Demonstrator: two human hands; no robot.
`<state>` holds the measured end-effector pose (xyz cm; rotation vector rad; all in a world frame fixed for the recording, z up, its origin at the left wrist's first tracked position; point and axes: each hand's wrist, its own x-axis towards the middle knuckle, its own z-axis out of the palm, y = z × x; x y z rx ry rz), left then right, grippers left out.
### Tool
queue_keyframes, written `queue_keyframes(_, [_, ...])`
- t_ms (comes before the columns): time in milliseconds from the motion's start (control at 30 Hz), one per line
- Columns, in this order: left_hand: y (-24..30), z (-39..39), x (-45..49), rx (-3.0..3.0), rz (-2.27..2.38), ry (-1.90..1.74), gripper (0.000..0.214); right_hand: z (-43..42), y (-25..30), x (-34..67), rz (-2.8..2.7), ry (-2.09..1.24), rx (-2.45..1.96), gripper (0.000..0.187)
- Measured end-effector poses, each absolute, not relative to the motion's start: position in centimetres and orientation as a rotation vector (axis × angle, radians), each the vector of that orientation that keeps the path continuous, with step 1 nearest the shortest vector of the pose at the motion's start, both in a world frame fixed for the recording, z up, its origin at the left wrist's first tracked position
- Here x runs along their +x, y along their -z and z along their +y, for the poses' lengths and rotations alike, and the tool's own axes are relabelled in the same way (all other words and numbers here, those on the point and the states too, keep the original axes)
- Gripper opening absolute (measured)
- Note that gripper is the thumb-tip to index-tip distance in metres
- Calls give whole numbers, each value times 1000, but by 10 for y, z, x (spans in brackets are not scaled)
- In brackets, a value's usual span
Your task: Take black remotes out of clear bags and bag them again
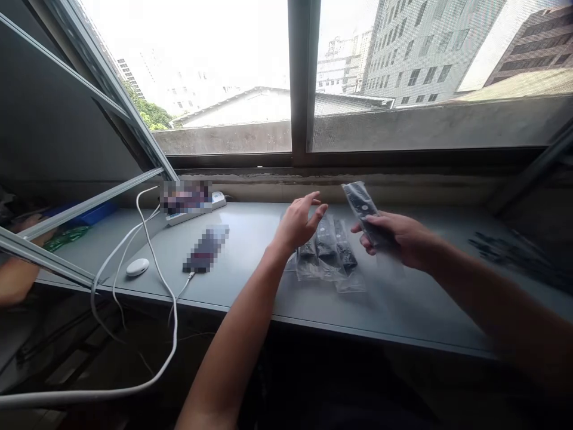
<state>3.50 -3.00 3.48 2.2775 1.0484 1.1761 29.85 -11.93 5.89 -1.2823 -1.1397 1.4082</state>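
My right hand (pixel 400 236) grips a black remote control (pixel 362 203) in a clear plastic bag, tilted and held up off the table. The thumb lies on its face, and the bag's loose end hangs below the palm. Over the table, my left hand (pixel 299 221) is empty with its fingers apart. Beneath and beside it, several more bagged black remotes (pixel 329 248) lie side by side on the grey table (pixel 255 286). The left hand partly hides the leftmost of them; whether it touches their bags I cannot tell.
Dark slender items (pixel 523 257) lie at the right. Leftward are a blurred-out phone (pixel 206 248) on a cable, a white round case (pixel 137 267), a power strip (pixel 218 200) and white cables (pixel 172 304). Beyond a metal frame (pixel 89 194), another person's arm (pixel 18 278) shows.
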Motion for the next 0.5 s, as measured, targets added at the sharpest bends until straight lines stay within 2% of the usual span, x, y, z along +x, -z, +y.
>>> queue_keyframes(100, [-43,-24,55,1976,886,-1275,48,-129,-66,275,-1098,-1613,-1113,16])
queue_keyframes(233, [-37,-8,66,1743,773,-1334,39,-128,-63,254,-1000,-1690,-1079,18])
queue_keyframes(500, [-16,-11,50,1770,841,-1273,34,-129,-49,235,-905,-1809,-1031,23])
